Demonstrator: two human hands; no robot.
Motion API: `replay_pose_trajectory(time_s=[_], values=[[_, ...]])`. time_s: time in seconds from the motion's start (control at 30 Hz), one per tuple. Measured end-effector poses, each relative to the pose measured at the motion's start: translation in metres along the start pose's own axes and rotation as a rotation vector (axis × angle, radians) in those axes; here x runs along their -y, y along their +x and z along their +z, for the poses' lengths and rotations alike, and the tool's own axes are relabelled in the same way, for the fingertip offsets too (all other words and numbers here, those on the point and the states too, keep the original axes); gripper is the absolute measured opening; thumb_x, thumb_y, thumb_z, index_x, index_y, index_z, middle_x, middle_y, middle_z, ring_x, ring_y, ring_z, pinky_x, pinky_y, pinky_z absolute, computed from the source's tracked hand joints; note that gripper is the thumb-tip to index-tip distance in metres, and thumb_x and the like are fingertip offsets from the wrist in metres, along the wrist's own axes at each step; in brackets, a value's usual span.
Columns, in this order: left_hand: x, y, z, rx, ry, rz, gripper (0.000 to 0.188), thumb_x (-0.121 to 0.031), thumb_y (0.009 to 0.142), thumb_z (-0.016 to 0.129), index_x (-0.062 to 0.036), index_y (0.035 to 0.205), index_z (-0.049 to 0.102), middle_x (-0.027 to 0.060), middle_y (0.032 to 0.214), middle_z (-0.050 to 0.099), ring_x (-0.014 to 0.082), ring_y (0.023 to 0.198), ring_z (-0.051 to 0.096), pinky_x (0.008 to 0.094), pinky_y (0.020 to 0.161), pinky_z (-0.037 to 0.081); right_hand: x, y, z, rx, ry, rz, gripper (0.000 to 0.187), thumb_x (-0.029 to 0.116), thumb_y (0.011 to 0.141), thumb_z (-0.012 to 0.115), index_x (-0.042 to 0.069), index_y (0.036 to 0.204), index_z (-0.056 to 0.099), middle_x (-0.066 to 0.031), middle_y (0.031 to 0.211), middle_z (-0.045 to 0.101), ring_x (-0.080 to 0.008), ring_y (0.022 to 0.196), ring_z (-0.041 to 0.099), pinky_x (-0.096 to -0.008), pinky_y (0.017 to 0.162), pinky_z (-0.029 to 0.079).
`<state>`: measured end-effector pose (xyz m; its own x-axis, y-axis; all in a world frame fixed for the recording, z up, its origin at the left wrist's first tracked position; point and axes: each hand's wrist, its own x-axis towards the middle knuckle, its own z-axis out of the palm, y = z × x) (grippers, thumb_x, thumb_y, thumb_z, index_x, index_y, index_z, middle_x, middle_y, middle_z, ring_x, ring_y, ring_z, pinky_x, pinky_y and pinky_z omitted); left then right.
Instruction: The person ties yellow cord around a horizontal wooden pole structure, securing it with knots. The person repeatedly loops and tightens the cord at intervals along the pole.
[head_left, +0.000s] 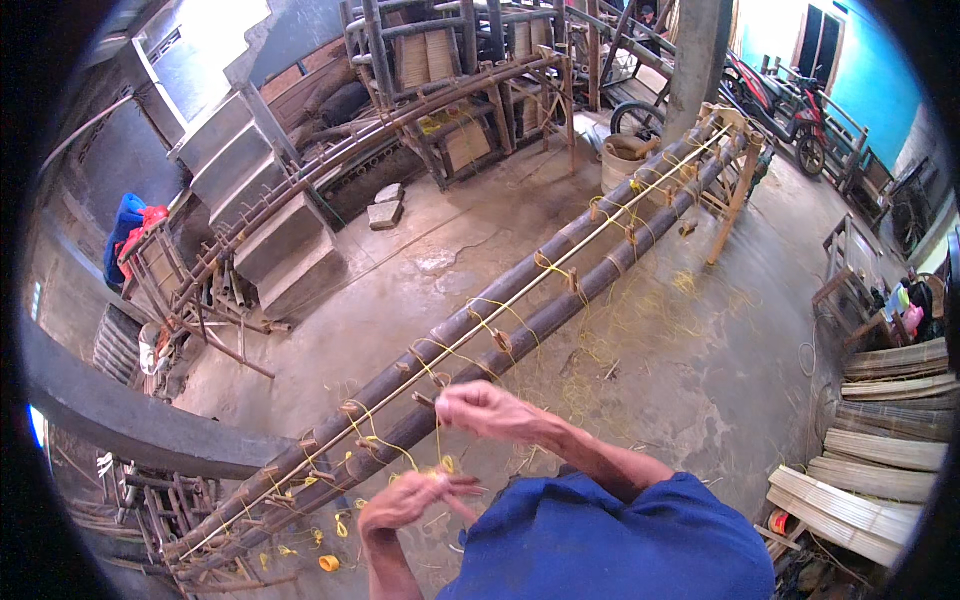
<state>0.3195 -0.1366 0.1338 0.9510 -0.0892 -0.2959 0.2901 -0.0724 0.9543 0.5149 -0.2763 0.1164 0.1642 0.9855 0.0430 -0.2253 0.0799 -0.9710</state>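
Two long dark bamboo poles (pixel 560 300) lie side by side on a wooden trestle (pixel 735 175), running from lower left to upper right. Yellow cord (pixel 470 340) is looped around them at short wooden pegs along their length. My right hand (pixel 485 408) is closed on a strand of the yellow cord just beside the poles. My left hand (pixel 405 498) sits lower, fingers pinched on the other end of the same strand (pixel 440 462). A blue shirt sleeve covers my shoulder at the bottom.
Cut yellow cord scraps (pixel 620 330) litter the concrete floor. Concrete steps (pixel 255 190) and bamboo furniture frames (pixel 460 70) stand behind. A motorbike (pixel 785 100) is parked at upper right. Stacked woven panels (pixel 880 440) lie at right.
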Motion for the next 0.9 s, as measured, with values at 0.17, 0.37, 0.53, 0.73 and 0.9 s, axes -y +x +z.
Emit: replay_pose_trajectory(time_s=[0.17, 0.37, 0.53, 0.73, 0.9], values=[[-0.025, 0.005, 0.02, -0.471, -0.769, 0.487, 0.056, -0.036, 0.102, 0.033, -0.0058, 0.148, 0.023, 0.0117, 0.132, 0.055, 0.0353, 0.12, 0.053, 0.0481, 0.107, 0.034, -0.069, -0.009, 0.03, 0.167, -0.072, 0.045, 0.034, 0.034, 0.101, 0.045, 0.007, 0.085, 0.057, 0.0061, 0.072, 0.045, -0.0063, 0.07, 0.041, -0.0261, 0.062, 0.037], [-0.012, -0.017, 0.002, 0.05, 0.04, -0.065, 0.05, -0.033, 0.101, 0.041, -0.0006, 0.139, 0.041, 0.0159, 0.146, 0.039, 0.0268, 0.129, 0.044, 0.0399, 0.11, 0.03, 0.0, 0.001, 0.019, -0.026, -0.079, 0.025, 0.032, 0.031, 0.101, 0.046, 0.007, 0.082, 0.056, 0.0074, 0.07, 0.043, -0.0036, 0.067, 0.037, -0.0236, 0.058, 0.034], [-0.013, -0.007, 0.01, -0.475, -0.289, 0.469, 0.046, -0.03, 0.101, 0.039, -0.0071, 0.141, 0.042, 0.0181, 0.139, 0.047, 0.0291, 0.126, 0.047, 0.04, 0.107, 0.034, -0.055, -0.011, 0.042, 0.181, -0.194, 0.087, 0.034, 0.032, 0.101, 0.046, 0.004, 0.083, 0.057, 0.0058, 0.075, 0.047, -0.0061, 0.073, 0.043, -0.0256, 0.066, 0.038], [0.009, -0.018, -0.01, 0.269, 0.13, -0.019, 0.053, -0.034, 0.103, 0.035, -0.0033, 0.145, 0.031, 0.0146, 0.141, 0.046, 0.0279, 0.122, 0.05, 0.0368, 0.106, 0.033, -0.014, 0.008, 0.022, -0.066, -0.111, 0.0, 0.036, 0.032, 0.101, 0.044, 0.005, 0.082, 0.056, 0.0043, 0.071, 0.045, -0.0053, 0.073, 0.042, -0.0271, 0.063, 0.039], [-0.036, 0.009, 0.02, -0.747, -0.589, 0.491, 0.054, -0.04, 0.101, 0.038, -0.0109, 0.146, 0.034, 0.0092, 0.14, 0.047, 0.0179, 0.113, 0.053, 0.0346, 0.096, 0.042, -0.062, -0.014, 0.045, 0.11, -0.141, 0.046, 0.038, 0.033, 0.1, 0.045, 0.004, 0.081, 0.058, 0.0045, 0.071, 0.047, -0.0063, 0.071, 0.043, -0.0292, 0.062, 0.039]])
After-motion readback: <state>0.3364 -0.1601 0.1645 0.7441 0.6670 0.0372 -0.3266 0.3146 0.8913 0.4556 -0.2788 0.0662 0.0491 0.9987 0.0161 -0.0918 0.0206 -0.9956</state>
